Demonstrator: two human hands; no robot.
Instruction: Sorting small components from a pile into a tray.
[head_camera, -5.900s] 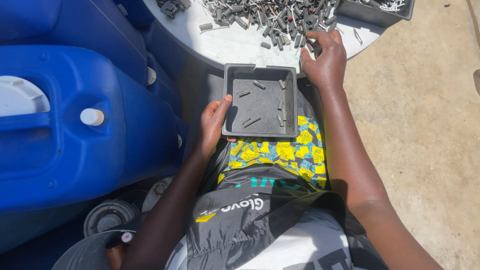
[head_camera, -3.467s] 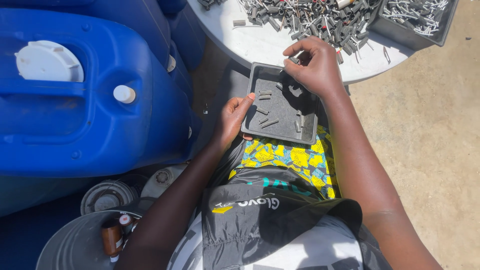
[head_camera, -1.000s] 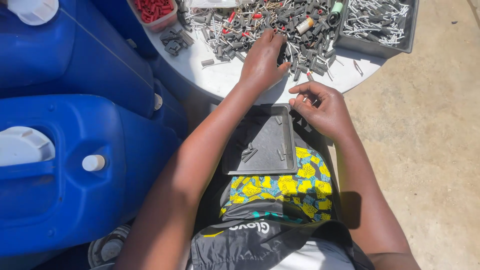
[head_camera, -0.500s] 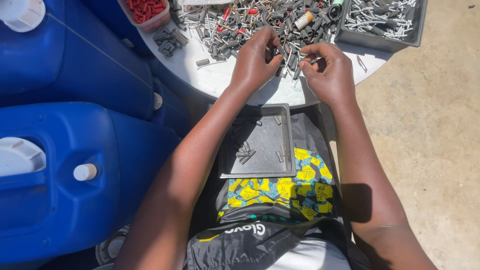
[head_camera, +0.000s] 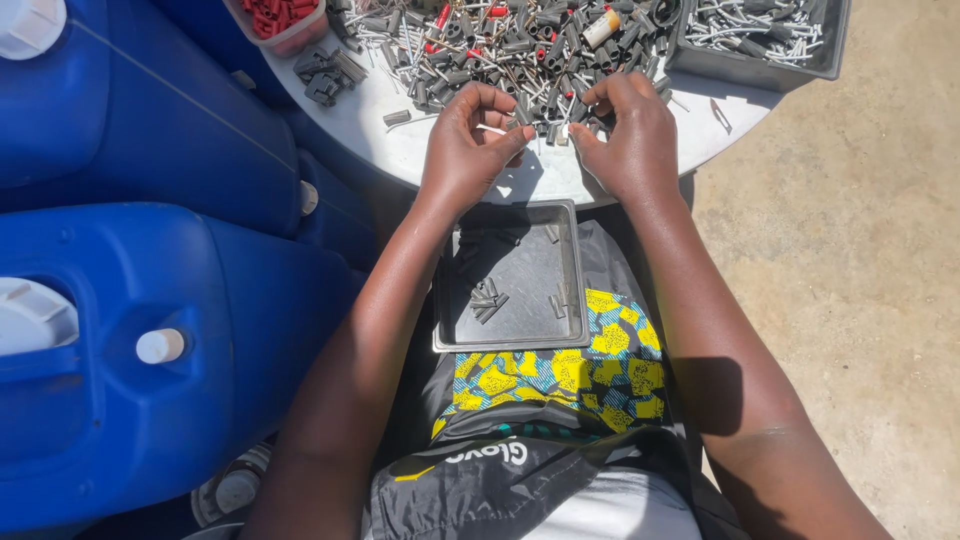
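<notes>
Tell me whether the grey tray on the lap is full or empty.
Nearly empty: the grey tray holds only a few small grey sleeves.

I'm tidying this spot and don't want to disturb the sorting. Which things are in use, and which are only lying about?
In use:
left hand, pinching a thin white piece
right hand, at the pile of small grey parts
grey tray on the lap

Lying about:
blue drums
tub of red pieces
grey bin of metal pins
</notes>
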